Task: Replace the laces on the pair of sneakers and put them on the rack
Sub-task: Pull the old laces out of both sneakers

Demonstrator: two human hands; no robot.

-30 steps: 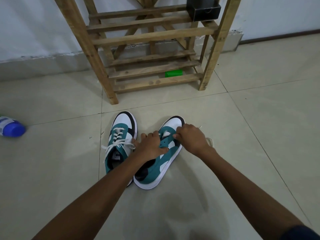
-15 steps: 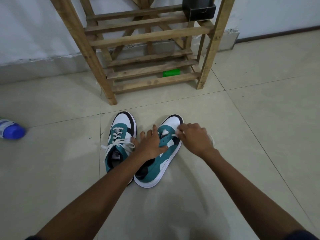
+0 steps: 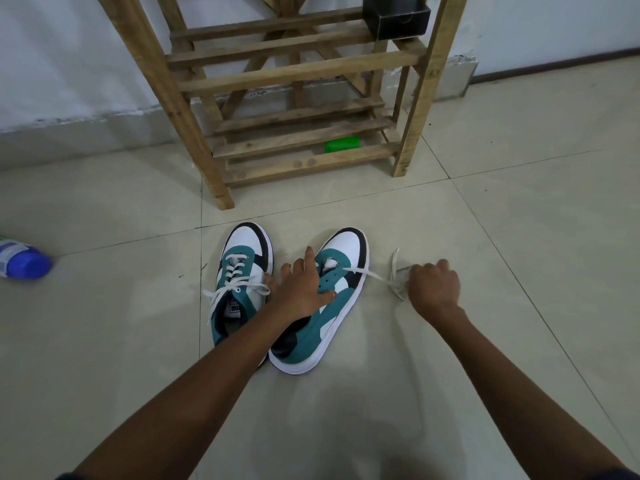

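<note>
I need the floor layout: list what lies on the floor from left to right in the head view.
Blue-capped bottle → laced sneaker → left hand → unlaced sneaker → white lace → right hand.

1. The floor point(image 3: 519, 237) is laid with large pale, glossy tiles divided by thin dark grout lines.
2. The wall point(image 3: 69, 46) behind is white, with a scuffed grey strip along its foot.
3. A dark skirting board point(image 3: 554, 65) runs along the wall at the far right.
4. Soft, even light leaves faint shadows on the tiles.
</note>
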